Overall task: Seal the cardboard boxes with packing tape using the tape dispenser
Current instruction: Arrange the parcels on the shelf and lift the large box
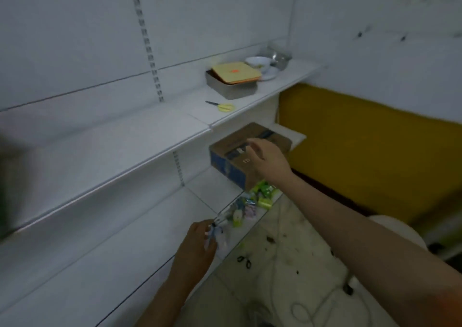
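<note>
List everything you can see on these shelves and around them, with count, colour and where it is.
cardboard box: 1, brown and blue, lower shelf under upper shelf
scissors: 1, yellow handles, upper shelf
metal container: 1, grey, upper shelf, yellow-orange lid resting askew on it
bowl: 1, white, upper shelf behind the lid
small packets: several, green and mixed, lower shelf by the box
yellow surface: 1, right of shelves
left hand: holds a small blurred item
right hand: over the box, fingers relaxed
</note>
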{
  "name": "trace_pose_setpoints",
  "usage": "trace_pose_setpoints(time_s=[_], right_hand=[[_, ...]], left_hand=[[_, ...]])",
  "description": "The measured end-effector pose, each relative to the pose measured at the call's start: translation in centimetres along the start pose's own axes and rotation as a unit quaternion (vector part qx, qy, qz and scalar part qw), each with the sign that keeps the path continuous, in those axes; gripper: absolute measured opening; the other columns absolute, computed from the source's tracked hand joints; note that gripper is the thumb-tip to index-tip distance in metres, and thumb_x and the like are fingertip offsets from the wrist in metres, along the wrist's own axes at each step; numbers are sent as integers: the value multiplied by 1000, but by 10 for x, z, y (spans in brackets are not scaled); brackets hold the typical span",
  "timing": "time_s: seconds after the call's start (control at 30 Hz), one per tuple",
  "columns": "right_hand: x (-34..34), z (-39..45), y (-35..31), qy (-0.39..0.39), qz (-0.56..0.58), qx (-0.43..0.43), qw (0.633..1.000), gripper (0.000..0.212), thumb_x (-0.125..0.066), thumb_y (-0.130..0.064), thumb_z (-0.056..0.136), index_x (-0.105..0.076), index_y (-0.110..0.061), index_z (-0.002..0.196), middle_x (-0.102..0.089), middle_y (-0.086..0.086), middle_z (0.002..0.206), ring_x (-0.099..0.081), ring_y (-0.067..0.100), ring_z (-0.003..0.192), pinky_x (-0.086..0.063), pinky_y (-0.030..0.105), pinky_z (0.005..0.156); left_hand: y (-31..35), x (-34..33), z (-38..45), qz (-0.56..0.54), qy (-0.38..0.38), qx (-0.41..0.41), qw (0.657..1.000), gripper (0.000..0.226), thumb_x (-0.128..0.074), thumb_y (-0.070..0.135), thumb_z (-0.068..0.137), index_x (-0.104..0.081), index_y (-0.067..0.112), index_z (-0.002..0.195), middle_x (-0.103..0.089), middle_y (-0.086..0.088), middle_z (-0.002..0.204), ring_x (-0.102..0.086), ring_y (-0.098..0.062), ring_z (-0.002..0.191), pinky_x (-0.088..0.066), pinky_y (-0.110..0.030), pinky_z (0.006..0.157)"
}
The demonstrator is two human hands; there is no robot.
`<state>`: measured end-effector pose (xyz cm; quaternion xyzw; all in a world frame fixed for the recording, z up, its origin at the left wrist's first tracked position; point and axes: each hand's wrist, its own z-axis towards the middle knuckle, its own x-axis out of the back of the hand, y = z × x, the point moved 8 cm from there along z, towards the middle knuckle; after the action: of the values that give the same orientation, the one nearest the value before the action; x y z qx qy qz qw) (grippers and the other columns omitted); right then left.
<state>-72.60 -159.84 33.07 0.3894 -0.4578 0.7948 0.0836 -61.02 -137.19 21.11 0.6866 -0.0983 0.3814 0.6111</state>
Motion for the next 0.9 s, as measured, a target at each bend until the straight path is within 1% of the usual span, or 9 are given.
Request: trace_pose_setpoints(time_s=[0.1,0.17,0.23,0.3,0.4,0.57,0.7,0.8,0.9], right_hand=[[11,35,127,-11,-38,-88,995,52,-46,-48,99,-50,-14,138,-56,8,132,-54,23,119,-44,34,95],[5,67,209,-39,-45,-142,988,54,-40,-60,93,-53,-20,127,-60,10,121,-56,24,109,-45,34,82],[-9,104,282,-71,-43,-175,981,57,-35,-66,84,-54,-22,113,-61,11,115,-51,22,105,-44,34,80],[-22,141,339,-89,-43,-203,974,72,-31,-68,76,-54,-15,120,-58,12,122,-47,27,113,-44,40,92],[-38,196,407,-110,-50,-238,964,84,-35,-67,72,-45,-16,138,-47,13,139,-39,33,127,-40,44,102],[-75,280,478,-146,-130,-195,961,84,-59,-40,95,-9,-9,156,-8,14,163,-6,34,150,-20,45,119],[-100,323,530,-99,-33,-289,952,106,-60,-56,89,10,-11,155,-1,12,164,-11,29,150,-21,39,120],[-110,337,547,-87,-26,-335,938,111,-65,-57,83,4,-7,155,-19,15,158,-28,32,142,-37,38,111],[-114,343,565,-96,-26,-383,918,115,-52,-80,54,-32,-15,146,-37,14,143,-42,35,127,-46,47,101]], left_hand=[[-6,-60,61,-14,-44,39,998,29,-48,37,91,-54,23,117,-49,12,99,-49,2,82,-39,-16,78],[-13,-96,111,-16,-57,52,997,47,-41,52,84,-53,21,117,-51,9,101,-52,-2,89,-41,-15,79],[-20,-130,162,-24,-74,109,991,29,-51,38,94,-54,18,115,-53,3,100,-56,-13,93,-43,-24,82],[-35,-159,211,-25,-73,158,984,29,-55,18,100,-53,14,129,-55,-10,114,-56,-24,105,-41,-27,89],[-55,-195,281,-38,-51,219,974,45,-54,18,101,-44,7,143,-50,-21,134,-51,-27,120,-38,-26,96],[-90,-243,370,-111,14,348,931,64,-49,37,102,-26,9,155,-34,-15,157,-38,-28,141,-31,-32,112],[-117,-277,412,-206,35,392,896,58,-50,42,101,-37,11,148,-47,-14,147,-51,-32,129,-40,-44,112],[-125,-290,423,-253,38,405,878,65,-55,48,94,-41,10,145,-51,-11,143,-53,-30,124,-44,-46,109],[-132,-288,414,-281,82,449,844,69,-58,43,97,-30,9,150,-43,-13,148,-47,-32,131,-42,-48,111]])
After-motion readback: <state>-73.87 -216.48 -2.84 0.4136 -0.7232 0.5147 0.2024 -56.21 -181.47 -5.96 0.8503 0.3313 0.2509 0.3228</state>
